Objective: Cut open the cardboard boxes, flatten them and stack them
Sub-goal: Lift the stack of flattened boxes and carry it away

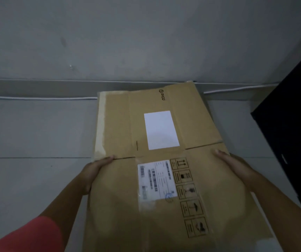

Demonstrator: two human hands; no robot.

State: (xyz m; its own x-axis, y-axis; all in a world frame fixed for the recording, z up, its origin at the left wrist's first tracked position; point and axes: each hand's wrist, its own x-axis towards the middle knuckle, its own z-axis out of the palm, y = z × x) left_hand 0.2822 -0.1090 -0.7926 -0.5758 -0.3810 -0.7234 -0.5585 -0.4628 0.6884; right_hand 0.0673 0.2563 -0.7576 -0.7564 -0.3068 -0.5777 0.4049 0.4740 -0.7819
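Left hand [98, 169]: grips the left edge of the flattened cardboard box [120, 193], thumb on top, fingers hidden beneath.
Right hand [232, 163]: holds the box's right edge, one digit lying on top, the rest out of sight.
Box: flat, printed side up, between both hands; far end near the wall [146, 33].
Box face: blank white label [161, 130] far, shipping label [155, 179] near, handling symbols to its right.
Floor [28, 133]: grey tiles; white cable [37, 97] along the wall's foot.
Right: black object [291, 124], unclear.

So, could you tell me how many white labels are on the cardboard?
2: a blank label on the far panel of the flattened box, a printed shipping label on the near panel. The underside is hidden.
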